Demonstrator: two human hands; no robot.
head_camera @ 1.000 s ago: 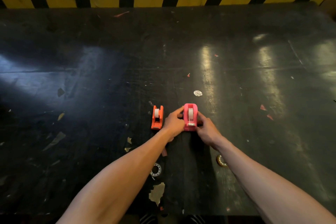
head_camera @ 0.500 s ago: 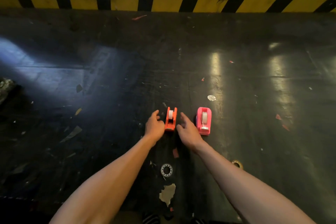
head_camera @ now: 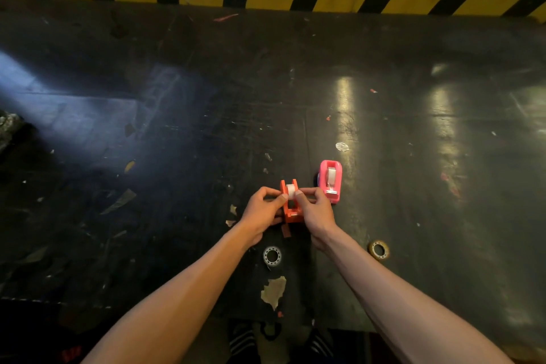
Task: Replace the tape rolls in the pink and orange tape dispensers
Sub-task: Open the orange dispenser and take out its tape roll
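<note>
pink dispenser blocks right | spent rolls near edge; table left open

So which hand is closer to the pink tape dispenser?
The right hand: it sits just beside the pink dispenser, pinching the orange dispenser. The left hand is on the orange one's far side.

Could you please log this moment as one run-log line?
left hand: on orange dispenser | right hand: same | pink dispenser: standing free, roll in | two spent rolls on table
</note>
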